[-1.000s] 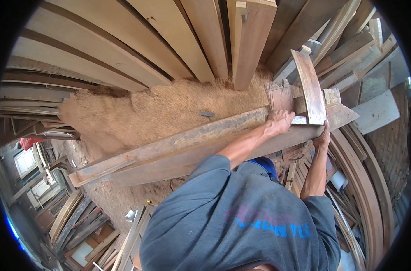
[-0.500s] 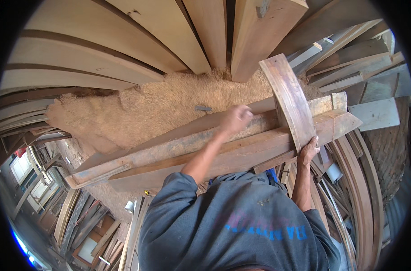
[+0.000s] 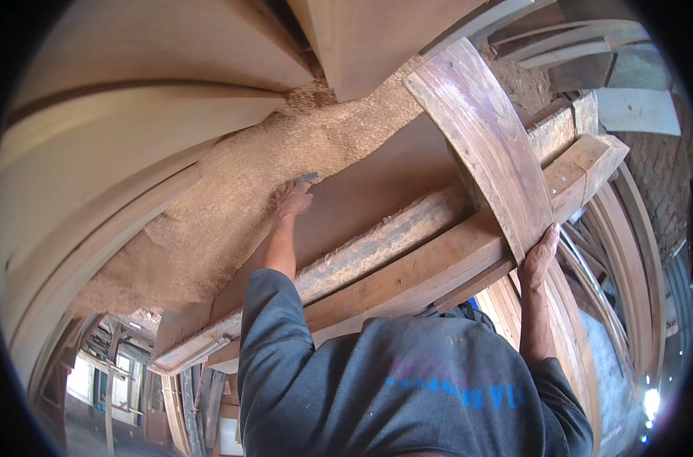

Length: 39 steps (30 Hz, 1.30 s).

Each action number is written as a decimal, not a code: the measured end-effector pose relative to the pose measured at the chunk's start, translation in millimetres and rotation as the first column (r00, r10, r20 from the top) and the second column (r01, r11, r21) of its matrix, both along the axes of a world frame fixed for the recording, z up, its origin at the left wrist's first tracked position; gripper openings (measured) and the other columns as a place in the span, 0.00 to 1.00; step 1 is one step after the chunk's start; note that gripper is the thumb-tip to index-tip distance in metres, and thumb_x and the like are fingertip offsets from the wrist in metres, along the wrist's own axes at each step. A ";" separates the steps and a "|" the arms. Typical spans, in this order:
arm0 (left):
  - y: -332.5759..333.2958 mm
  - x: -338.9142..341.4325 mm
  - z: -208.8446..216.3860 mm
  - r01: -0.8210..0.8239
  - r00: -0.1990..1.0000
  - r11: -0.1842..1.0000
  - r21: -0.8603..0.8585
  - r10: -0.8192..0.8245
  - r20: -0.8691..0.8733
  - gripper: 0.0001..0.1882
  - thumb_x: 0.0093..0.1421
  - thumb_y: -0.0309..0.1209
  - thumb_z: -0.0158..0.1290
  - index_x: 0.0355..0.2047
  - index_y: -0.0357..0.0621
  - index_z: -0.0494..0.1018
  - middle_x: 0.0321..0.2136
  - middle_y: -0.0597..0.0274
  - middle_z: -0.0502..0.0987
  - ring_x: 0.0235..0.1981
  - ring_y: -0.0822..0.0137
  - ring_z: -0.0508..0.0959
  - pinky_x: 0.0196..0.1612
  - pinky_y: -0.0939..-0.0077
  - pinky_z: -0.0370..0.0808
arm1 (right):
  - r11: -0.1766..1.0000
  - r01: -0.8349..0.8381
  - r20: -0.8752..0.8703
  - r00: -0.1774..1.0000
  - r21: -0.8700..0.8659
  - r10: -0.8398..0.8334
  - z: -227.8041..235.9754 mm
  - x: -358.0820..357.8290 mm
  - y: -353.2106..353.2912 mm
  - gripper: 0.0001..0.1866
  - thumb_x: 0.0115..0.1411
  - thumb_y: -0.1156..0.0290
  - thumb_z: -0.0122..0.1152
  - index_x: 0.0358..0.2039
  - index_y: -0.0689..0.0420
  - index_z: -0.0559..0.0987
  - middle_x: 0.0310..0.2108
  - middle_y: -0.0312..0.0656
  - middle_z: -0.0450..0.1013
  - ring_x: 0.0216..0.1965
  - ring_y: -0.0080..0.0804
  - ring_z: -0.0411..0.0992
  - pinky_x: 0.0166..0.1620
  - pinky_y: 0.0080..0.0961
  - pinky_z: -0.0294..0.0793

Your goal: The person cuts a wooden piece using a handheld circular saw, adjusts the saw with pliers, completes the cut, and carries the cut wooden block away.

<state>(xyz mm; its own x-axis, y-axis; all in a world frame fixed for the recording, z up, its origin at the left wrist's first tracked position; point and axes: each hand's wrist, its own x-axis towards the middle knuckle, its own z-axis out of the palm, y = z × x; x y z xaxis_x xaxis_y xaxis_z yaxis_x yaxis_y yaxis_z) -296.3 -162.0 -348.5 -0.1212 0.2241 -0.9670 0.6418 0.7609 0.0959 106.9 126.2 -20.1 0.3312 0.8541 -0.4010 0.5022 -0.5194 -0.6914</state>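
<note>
My right hand point(image 3: 540, 255) grips the lower end of a curved reddish-brown wooden board point(image 3: 483, 141), its thumb along the right edge. The board lies across a long thick timber beam point(image 3: 415, 263) and the rough, dusty beam behind it point(image 3: 384, 247). My left arm stretches over both beams. At the edge of the sawdust, my left hand point(image 3: 293, 199) has its fingers closed at one end of a small dark grey bar point(image 3: 308, 177). The other end of the bar sticks out past the fingers, which are partly hidden.
Sawdust point(image 3: 232, 206) is heaped behind a brown panel point(image 3: 384, 167). Large pale planks point(image 3: 148, 152) fan out at the upper left. Curved timber strips point(image 3: 628, 251) stand at the right, beside a pale flat board point(image 3: 639, 110). More lumber leans at the lower left.
My left hand has moved from above the rough beam out to the grey bar on the sawdust. My right hand keeps hold of the curved board. The view has tilted.
</note>
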 end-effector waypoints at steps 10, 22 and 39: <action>7.3 4.5 -32.0 0.241 0.970 0.953 -0.181 -0.234 0.061 0.27 0.60 0.39 0.58 0.60 0.51 0.71 0.64 0.51 0.68 0.69 0.41 0.58 0.71 0.42 0.48 | 0.998 0.048 0.000 0.999 -0.034 -0.048 -5.4 26.0 -9.7 0.33 0.74 0.45 0.39 0.64 0.62 0.65 0.60 0.46 0.69 0.59 0.35 0.68 0.65 0.34 0.63; 60.4 -6.8 144.5 -0.423 0.888 0.828 0.368 0.460 -0.015 0.22 0.70 0.45 0.44 0.56 0.43 0.67 0.47 0.33 0.77 0.51 0.34 0.76 0.52 0.45 0.70 | 0.994 0.108 -0.032 0.994 0.028 -0.107 -10.8 -10.3 0.3 0.44 0.70 0.49 0.52 0.69 0.71 0.46 0.60 0.57 0.62 0.60 0.41 0.62 0.65 0.36 0.60; 180.0 166.8 397.3 -0.545 0.822 0.632 0.551 0.271 0.501 0.10 0.72 0.33 0.46 0.49 0.42 0.66 0.41 0.58 0.78 0.34 0.75 0.75 0.37 0.79 0.74 | 0.780 -0.606 0.351 0.771 0.154 0.530 56.5 16.0 -18.8 0.37 0.56 0.60 0.66 0.60 0.65 0.66 0.42 0.57 0.68 0.46 0.55 0.68 0.51 0.48 0.68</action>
<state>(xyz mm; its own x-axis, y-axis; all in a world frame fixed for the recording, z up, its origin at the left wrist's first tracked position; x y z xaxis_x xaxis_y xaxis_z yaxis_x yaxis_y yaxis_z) -129.5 18.0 48.8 -0.0595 0.8107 -0.5824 0.0967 0.5854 0.8050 122.9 107.5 36.3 -0.1852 0.9750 -0.1224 0.8355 0.0907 -0.5419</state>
